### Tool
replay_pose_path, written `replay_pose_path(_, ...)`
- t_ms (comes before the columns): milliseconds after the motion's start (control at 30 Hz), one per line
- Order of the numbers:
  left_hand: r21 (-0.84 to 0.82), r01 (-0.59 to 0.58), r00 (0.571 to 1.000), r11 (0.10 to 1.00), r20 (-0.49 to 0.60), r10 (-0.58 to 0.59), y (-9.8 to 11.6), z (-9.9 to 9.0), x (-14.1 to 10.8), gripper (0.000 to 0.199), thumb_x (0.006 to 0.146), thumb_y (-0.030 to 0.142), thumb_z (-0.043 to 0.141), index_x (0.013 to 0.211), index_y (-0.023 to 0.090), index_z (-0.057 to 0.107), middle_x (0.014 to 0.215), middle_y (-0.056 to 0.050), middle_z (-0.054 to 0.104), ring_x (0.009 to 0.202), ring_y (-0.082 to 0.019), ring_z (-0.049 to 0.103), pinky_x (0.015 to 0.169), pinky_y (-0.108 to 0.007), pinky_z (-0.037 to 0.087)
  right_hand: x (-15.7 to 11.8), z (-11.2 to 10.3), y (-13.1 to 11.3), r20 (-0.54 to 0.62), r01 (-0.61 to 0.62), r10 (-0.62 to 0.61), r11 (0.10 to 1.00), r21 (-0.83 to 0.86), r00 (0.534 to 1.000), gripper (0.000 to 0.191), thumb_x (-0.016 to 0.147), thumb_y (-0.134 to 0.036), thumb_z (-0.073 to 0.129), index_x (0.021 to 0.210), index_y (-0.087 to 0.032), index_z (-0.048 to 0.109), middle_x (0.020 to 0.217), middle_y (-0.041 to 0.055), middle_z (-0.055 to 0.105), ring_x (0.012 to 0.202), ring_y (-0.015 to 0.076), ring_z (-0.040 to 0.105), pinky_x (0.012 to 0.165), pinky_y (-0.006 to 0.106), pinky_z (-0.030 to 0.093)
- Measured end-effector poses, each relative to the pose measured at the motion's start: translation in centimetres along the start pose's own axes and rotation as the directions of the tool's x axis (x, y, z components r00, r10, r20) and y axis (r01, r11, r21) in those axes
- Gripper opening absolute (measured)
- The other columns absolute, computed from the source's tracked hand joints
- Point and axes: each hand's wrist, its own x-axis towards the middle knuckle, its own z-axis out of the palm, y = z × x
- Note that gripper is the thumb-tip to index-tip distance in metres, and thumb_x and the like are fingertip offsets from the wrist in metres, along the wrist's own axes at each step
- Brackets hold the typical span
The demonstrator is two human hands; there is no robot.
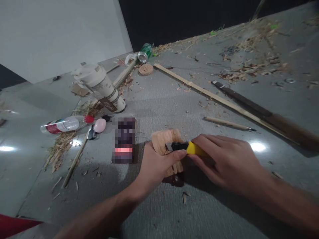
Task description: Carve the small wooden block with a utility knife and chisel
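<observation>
A small pale wooden block (pixel 161 137) with a carved surface is gripped in my left hand (pixel 156 162), the thumb lying across its face. My right hand (pixel 221 159) is closed around a yellow-and-black utility knife (pixel 195 148). The knife's short blade meets the face of the block, and my left thumb touches the knife near its black front part. A phone (pixel 124 141) with a blurred screen lies just left of the block. My left fingers are mostly hidden behind the wood.
A takeaway cup (pixel 102 86), a plastic bottle (pixel 67 124) and a pink rounded object (pixel 100 125) stand or lie at left. Farther back are a green can (pixel 145 52) and a round carved piece (pixel 146 69). A long wooden strip (pixel 199 89), a dark bar (pixel 249 106) and a pencil (pixel 228 123) lie right, among shavings.
</observation>
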Motion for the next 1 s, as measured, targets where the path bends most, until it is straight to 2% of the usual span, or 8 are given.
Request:
replay_pose_path(133,0.007,0.033,0.997,0.999,-0.064,-0.033,0.21,0.28,-0.19,0.050,0.071,0.046,0.096,0.106,0.016,0.076,0.090,-0.007,0.071,0.064,-0.022,0.071,0.040,-0.033,0.062,0.01,0.00,-0.09,0.001,0.006,-0.006,1.000,-0.028,1.000,0.024,0.107,-0.041,0.052,0.091,-0.023,0.053,0.076,0.0011,0.065,0.061,0.0188,0.059,0.058,0.033,0.031)
replay_pose_path(400,-0.029,0.066,0.994,0.997,-0.086,-0.069,0.29,0.41,-0.45,0.052,0.070,0.050,0.096,0.104,0.018,0.073,0.083,-0.005,0.070,0.063,-0.024,0.071,0.041,-0.038,0.064,0.02,0.08,-0.36,-0.005,-0.014,0.014,1.000,-0.018,1.000,0.022,0.107,-0.040,0.051,0.094,-0.023,0.053,0.080,0.0018,0.067,0.064,0.0195,0.061,0.059,0.033,0.033)
replay_pose_path(567,-0.033,0.068,0.993,0.997,-0.098,-0.071,0.33,0.41,-0.47,0.053,0.069,0.047,0.097,0.106,0.019,0.070,0.083,-0.004,0.070,0.062,-0.024,0.071,0.041,-0.036,0.062,0.01,0.15,-0.51,-0.008,-0.029,0.029,1.000,0.002,1.000,0.022,0.107,-0.041,0.051,0.094,-0.023,0.054,0.081,0.0026,0.068,0.065,0.0204,0.062,0.059,0.033,0.034)
replay_pose_path(633,-0.020,0.012,0.995,1.000,-0.100,-0.014,0.30,0.33,-0.37,0.056,0.071,0.045,0.096,0.114,0.020,0.069,0.087,-0.003,0.069,0.066,-0.022,0.070,0.046,-0.033,0.061,-0.06,0.15,-0.52,-0.003,-0.035,0.036,0.999,0.012,0.999,0.021,0.107,-0.041,0.051,0.096,-0.023,0.055,0.081,0.0027,0.068,0.065,0.0202,0.063,0.059,0.033,0.034)
replay_pose_path(733,0.011,-0.178,0.979,0.984,-0.104,0.178,0.23,0.12,-0.25,0.058,0.076,0.033,0.093,0.126,0.025,0.065,0.097,-0.001,0.067,0.079,-0.018,0.069,0.066,-0.029,0.062,-0.13,0.12,-0.51,-0.001,-0.044,0.044,0.998,0.034,0.999,0.021,0.108,-0.040,0.050,0.097,-0.022,0.055,0.077,0.0018,0.066,0.062,0.0195,0.061,0.058,0.032,0.034)
replay_pose_path(800,0.019,-0.265,0.960,0.964,-0.083,0.266,0.11,-0.02,-0.22,0.060,0.078,0.027,0.091,0.131,0.028,0.062,0.102,-0.001,0.067,0.087,-0.017,0.066,0.077,-0.028,0.060,-0.15,0.10,-0.49,-0.002,-0.048,0.048,0.997,0.052,0.999,0.023,0.108,-0.040,0.048,0.097,-0.022,0.056,0.074,0.0011,0.064,0.060,0.0195,0.060,0.057,0.032,0.034)
replay_pose_path(1000,0.003,-0.303,0.952,0.953,-0.031,0.303,-0.16,-0.10,-0.12,0.061,0.081,0.026,0.089,0.133,0.028,0.058,0.106,-0.001,0.068,0.091,-0.018,0.065,0.084,-0.031,0.057,-0.16,0.07,-0.38,0.022,-0.043,0.041,0.996,0.084,0.999,0.026,0.108,-0.041,0.048,0.096,-0.021,0.059,0.072,0.0013,0.064,0.058,0.0191,0.060,0.056,0.032,0.034)
